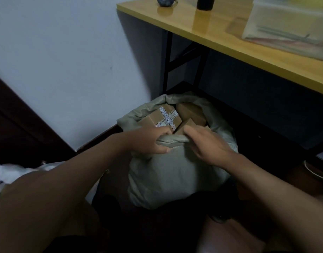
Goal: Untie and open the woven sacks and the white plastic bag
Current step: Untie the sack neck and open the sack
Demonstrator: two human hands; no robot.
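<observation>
Lying at the far left edge, a crumpled patch of white plastic [5,173], only partly in view, too dim to identify further; dark door [16,125] beside it, pale wall [65,61] above. Left hand [147,141] curled round the rolled near rim of the woven sack [166,176], fingers over the top of the fold and thumb underneath, gripping the fabric. Sack stands upright on the floor at the centre, under the front edge of the table, mouth open; inside, 1 cardboard box [161,118] with white printed tape crossed on its top, and at least 2 more brown boxes [190,111] beside it. Right hand [208,145] at the same rim just beside the left, fingertips tucked into the fold, fingers bent over the fabric; holds the rim. Yellow-topped table [221,35] on black legs at upper right; on it a dark round object [165,1], a black cylinder [205,3], and a translucent plastic container [288,26].
</observation>
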